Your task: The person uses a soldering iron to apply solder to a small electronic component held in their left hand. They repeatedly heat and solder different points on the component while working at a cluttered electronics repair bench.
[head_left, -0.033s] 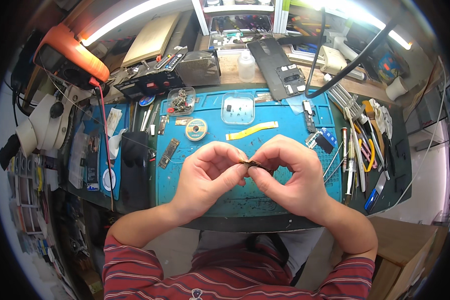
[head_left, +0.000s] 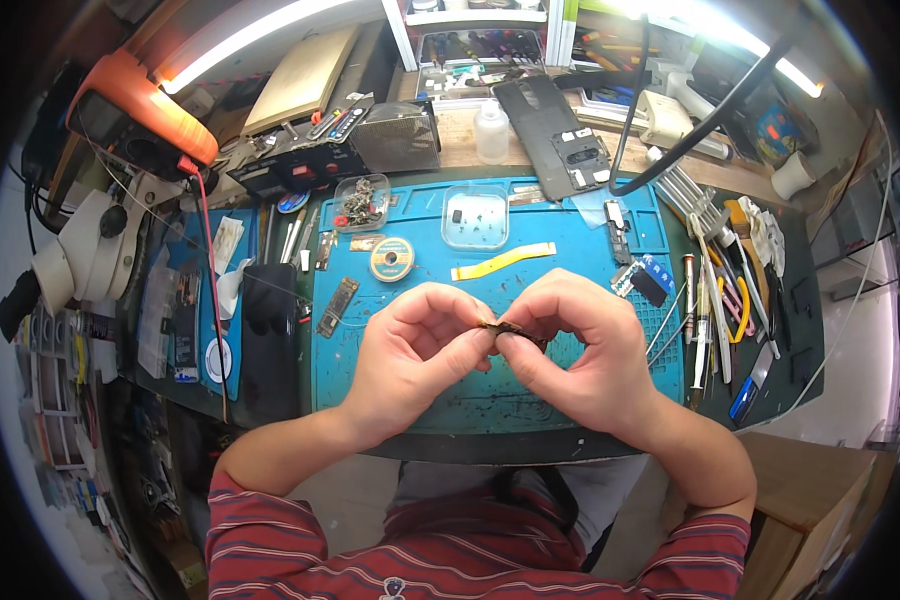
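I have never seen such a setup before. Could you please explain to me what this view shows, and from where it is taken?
There is no machine here, only a person's two bare hands. The camera sits on the person's head and looks down; its wide fisheye lens makes straight edges look bent. The forearms come in from below.

The left hand and right hand pinch a small dark piece between thumbs and fingers; its details are too small to tell.

Beneath is a blue mat. On it lie a yellow strip, a spool, a clear tray and a narrow circuit board. Many tools lie to the right.
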Action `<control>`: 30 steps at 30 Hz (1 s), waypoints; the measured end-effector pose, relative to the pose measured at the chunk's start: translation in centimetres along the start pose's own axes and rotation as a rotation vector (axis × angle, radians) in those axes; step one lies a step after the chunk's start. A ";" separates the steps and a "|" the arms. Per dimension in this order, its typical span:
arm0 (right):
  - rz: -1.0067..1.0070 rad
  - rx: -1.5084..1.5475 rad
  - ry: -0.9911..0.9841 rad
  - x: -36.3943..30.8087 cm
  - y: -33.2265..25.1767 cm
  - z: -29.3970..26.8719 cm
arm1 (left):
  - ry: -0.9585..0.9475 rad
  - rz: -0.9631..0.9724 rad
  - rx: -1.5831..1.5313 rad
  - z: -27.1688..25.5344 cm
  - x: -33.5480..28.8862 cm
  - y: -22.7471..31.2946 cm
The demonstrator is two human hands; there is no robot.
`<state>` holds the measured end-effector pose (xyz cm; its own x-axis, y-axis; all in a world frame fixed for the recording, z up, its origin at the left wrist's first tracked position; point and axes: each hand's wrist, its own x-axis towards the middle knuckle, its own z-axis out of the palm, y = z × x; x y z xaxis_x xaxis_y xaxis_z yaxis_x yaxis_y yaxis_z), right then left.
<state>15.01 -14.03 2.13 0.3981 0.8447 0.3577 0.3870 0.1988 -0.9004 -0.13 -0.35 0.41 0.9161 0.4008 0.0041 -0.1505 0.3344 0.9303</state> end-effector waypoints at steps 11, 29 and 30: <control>-0.265 -0.213 0.065 0.1 0.3 0.1 | -0.047 0.153 0.144 0.0 -0.1 -0.1; -0.233 -0.164 0.020 0.1 0.1 0.0 | -0.088 0.184 0.141 -0.1 0.0 0.1; -0.222 -0.154 0.019 0.1 0.0 0.0 | -0.084 0.182 0.137 0.0 0.0 0.2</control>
<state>15.03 -13.96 2.16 0.3037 0.7792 0.5483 0.5878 0.2996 -0.7515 -0.18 -0.31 0.57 0.9072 0.3696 0.2012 -0.2691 0.1418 0.9526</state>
